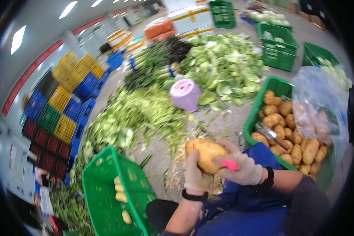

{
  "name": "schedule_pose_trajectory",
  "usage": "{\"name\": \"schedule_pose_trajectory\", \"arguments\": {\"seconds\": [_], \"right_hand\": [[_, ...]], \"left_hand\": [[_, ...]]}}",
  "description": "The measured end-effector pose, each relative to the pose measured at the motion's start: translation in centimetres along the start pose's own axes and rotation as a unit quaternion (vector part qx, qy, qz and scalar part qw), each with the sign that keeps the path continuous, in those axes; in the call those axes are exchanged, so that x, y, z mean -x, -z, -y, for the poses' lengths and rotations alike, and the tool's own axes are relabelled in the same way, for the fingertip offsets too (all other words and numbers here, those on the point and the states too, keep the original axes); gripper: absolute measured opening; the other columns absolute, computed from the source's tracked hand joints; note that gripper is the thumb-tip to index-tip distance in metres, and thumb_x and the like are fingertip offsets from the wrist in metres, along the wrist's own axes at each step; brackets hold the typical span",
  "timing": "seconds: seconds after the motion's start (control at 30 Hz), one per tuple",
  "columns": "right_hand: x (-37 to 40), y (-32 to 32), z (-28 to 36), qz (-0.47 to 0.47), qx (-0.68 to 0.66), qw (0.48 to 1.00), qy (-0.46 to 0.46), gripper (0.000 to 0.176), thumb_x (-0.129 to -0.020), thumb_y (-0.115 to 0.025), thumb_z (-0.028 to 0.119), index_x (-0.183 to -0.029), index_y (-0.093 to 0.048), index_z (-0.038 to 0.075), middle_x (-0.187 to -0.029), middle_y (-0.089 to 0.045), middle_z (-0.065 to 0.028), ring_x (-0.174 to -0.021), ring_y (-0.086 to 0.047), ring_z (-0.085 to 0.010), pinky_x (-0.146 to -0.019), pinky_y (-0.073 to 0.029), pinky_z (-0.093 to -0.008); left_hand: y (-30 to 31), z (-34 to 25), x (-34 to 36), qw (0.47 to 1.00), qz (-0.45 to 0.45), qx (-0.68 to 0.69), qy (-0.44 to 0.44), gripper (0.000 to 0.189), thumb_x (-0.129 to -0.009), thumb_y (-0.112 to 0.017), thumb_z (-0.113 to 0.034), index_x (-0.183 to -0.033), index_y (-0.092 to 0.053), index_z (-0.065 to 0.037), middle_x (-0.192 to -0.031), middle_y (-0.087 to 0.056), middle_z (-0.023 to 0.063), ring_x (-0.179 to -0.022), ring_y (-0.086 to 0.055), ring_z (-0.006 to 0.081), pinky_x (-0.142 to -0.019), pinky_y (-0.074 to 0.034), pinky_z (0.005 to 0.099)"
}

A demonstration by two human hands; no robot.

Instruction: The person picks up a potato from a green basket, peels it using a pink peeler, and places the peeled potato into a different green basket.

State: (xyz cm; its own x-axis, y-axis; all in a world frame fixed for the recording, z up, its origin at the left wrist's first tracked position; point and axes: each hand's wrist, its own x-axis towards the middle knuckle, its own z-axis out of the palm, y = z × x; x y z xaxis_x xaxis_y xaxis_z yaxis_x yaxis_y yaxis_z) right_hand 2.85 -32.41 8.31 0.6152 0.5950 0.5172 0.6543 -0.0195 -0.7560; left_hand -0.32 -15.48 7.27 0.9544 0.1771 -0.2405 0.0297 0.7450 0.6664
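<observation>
A large unpeeled potato (207, 154) is held up above the floor in front of my body. My left hand (196, 175), in a pale glove, grips it from the left and below. My right hand (242, 167), gloved too, is closed around a tool with a pink end (229, 165), against the potato's right side; the rest of the tool is hidden. Left of my knees, a green crate (124, 177) holds several peeled potatoes (121, 196). On the right, another green crate (249, 126) is full of unpeeled potatoes (310, 151), with a cleaver (268, 133) lying on them.
Leaves and trimmings (224, 65) are heaped ahead around a purple stool (185, 95). A clear plastic bag (316, 94) hangs over the right crate. Green crates (279, 49) stand at the back right, stacked coloured crates (67, 118) at the left, and white boxes (190, 21) behind.
</observation>
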Motion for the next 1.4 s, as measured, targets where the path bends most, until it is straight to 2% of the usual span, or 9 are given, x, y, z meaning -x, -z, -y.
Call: {"name": "schedule_pose_trajectory", "arguments": {"seconds": [0.07,0.13,0.3,0.4,0.77,0.97,1.1,1.23,1.4], "right_hand": [[-2.1,-2.3,0.8,0.048,0.048,0.995,0.074,0.052,-0.077,-0.073,0.016,-0.125,-0.054,0.007,-0.131,-0.048,-0.0276,-0.12,-0.052,-0.0335,-0.1,-0.04,-0.0364],[-3.8,-3.3,1.6,0.09,-0.102,0.971,-0.195,0.042,-0.085,-0.065,0.023,-0.122,-0.057,0.006,-0.113,-0.059,-0.021,-0.1,-0.062,-0.0268,-0.087,-0.048,-0.0337],[-8.4,-6.1,0.5,0.214,0.022,0.929,-0.3,0.034,-0.088,-0.061,0.029,-0.111,-0.059,0.005,-0.082,-0.065,-0.0118,-0.075,-0.064,-0.0253,-0.071,-0.05,-0.0361],[-8.8,-9.1,-1.6,0.178,-0.022,0.98,-0.089,0.034,-0.087,-0.062,0.03,-0.11,-0.06,0.005,-0.083,-0.065,-0.0125,-0.077,-0.065,-0.0259,-0.071,-0.05,-0.0362],[-9.7,-12.1,-4.5,0.386,0.119,0.914,-0.033,0.034,-0.09,-0.057,0.044,-0.099,-0.061,0.012,-0.084,-0.064,-0.0133,-0.077,-0.063,-0.0339,-0.065,-0.05,-0.0417],[-11.1,-11.2,-10.5,0.28,0.29,0.887,-0.224,0.037,-0.089,-0.053,0.049,-0.086,-0.063,0.013,-0.075,-0.063,-0.0142,-0.071,-0.063,-0.0334,-0.06,-0.049,-0.0423],[-9.4,-10.6,-8.4,0.216,0.088,0.97,-0.075,0.034,-0.087,-0.057,0.048,-0.087,-0.064,0.015,-0.073,-0.062,-0.013,-0.069,-0.063,-0.0327,-0.059,-0.048,-0.0416],[-7.7,-12.9,-7.7,0.362,0.163,0.917,0.025,0.034,-0.087,-0.057,0.051,-0.088,-0.064,0.018,-0.07,-0.062,-0.0102,-0.067,-0.063,-0.0315,-0.059,-0.049,-0.0407],[-8.7,-12.7,-9.4,0.175,0.2,0.94,-0.213,0.035,-0.087,-0.055,0.052,-0.088,-0.063,0.018,-0.066,-0.061,-0.0098,-0.065,-0.063,-0.0313,-0.057,-0.048,-0.0416]], "left_hand": [[4.8,-1.2,-0.1,0.999,-0.025,0.043,-0.003,0.059,-0.088,-0.055,-0.049,-0.129,-0.046,-0.007,-0.12,-0.058,0.0146,-0.111,-0.056,0.0349,-0.095,-0.047,0.053],[9.0,-3.5,-0.1,0.996,-0.037,0.079,-0.002,0.059,-0.088,-0.053,-0.05,-0.126,-0.049,-0.005,-0.116,-0.06,0.0157,-0.107,-0.058,0.0343,-0.095,-0.047,0.0524],[14.6,-7.6,0.6,0.986,0.052,0.159,0.012,0.056,-0.088,-0.048,-0.054,-0.122,-0.052,-0.009,-0.115,-0.06,0.014,-0.105,-0.059,0.0332,-0.095,-0.047,0.0533],[16.7,-7.7,0.5,0.986,0.029,0.163,-0.019,0.061,-0.087,-0.049,-0.059,-0.126,-0.051,-0.012,-0.118,-0.059,0.0132,-0.107,-0.058,0.0334,-0.096,-0.045,0.0542],[19.6,-4.3,-0.6,0.982,-0.062,0.161,0.07,0.064,-0.092,-0.038,-0.06,-0.134,-0.044,-0.012,-0.123,-0.057,0.0146,-0.111,-0.057,0.0324,-0.093,-0.049,0.05],[17.2,-3.4,1.2,0.985,0.003,0.139,0.105,0.065,-0.093,-0.039,-0.057,-0.138,-0.041,-0.01,-0.131,-0.052,0.0146,-0.114,-0.055,0.0312,-0.094,-0.049,0.0451],[18.1,-3.6,1.1,0.979,0.043,0.192,0.055,0.067,-0.093,-0.038,-0.059,-0.139,-0.041,-0.012,-0.134,-0.051,0.0138,-0.117,-0.053,0.0319,-0.097,-0.047,0.0469],[20.3,-3.5,0.3,0.962,0.001,0.268,0.062,0.071,-0.09,-0.038,-0.063,-0.141,-0.039,-0.013,-0.134,-0.05,0.0168,-0.115,-0.054,0.0361,-0.094,-0.047,0.0529],[18.7,-3.6,1.4,0.988,0.032,0.139,0.055,0.074,-0.089,-0.04,-0.065,-0.141,-0.038,-0.013,-0.132,-0.05,0.0181,-0.114,-0.054,0.0373,-0.094,-0.047,0.0541]]}}
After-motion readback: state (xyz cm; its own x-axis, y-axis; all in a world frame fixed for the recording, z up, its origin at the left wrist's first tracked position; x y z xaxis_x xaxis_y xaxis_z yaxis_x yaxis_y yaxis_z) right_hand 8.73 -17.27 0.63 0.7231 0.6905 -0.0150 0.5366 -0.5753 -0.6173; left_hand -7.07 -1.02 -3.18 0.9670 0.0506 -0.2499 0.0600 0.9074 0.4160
